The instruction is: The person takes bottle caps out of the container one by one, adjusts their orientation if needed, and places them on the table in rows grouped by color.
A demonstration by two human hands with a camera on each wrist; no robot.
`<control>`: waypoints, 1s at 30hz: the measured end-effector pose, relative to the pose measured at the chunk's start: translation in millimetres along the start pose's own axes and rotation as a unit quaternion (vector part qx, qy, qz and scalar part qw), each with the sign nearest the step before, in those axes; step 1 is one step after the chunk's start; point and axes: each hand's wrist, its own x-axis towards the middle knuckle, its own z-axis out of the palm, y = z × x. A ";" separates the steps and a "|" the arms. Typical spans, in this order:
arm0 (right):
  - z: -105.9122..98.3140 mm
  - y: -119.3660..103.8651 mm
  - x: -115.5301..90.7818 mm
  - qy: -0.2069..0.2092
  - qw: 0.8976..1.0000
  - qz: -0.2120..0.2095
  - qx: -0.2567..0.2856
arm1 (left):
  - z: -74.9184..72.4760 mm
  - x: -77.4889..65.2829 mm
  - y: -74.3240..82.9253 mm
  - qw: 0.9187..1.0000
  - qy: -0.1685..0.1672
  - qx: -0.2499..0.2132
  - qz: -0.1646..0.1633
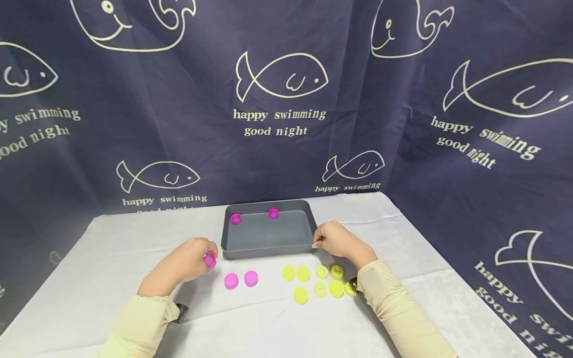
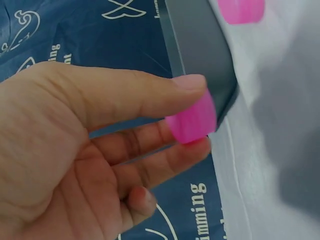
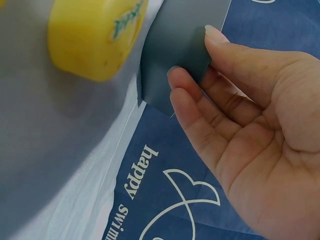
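Note:
In the head view my left hand is left of the grey tray, above the white cloth. Its thumb and fingers pinch a pink bottle cap, seen closely in the left wrist view. My right hand grips the tray near its front right corner; in the right wrist view the thumb lies on the grey wall and one finger passes behind it. Two pink caps, one at the left and one nearer the middle, lie inside the tray along its back.
Two more pink caps lie on the white cloth in front of the tray. Several yellow bottle caps are grouped at front right, one beside my right sleeve. A dark blue curtain hangs behind the table.

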 end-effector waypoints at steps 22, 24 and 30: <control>-1.4 -1.2 0.5 0.002 1.000 0.004 -0.009 | 17.5 -4.6 -3.1 0.990 -0.105 -0.010 -0.091; -1.3 -1.0 0.5 0.003 1.000 0.003 -0.010 | 17.5 -4.8 -2.7 0.990 -0.106 -0.008 -0.092; -0.4 -0.3 0.5 -0.001 1.000 0.005 -0.010 | 17.6 -5.1 -2.0 0.990 -0.106 -0.008 -0.092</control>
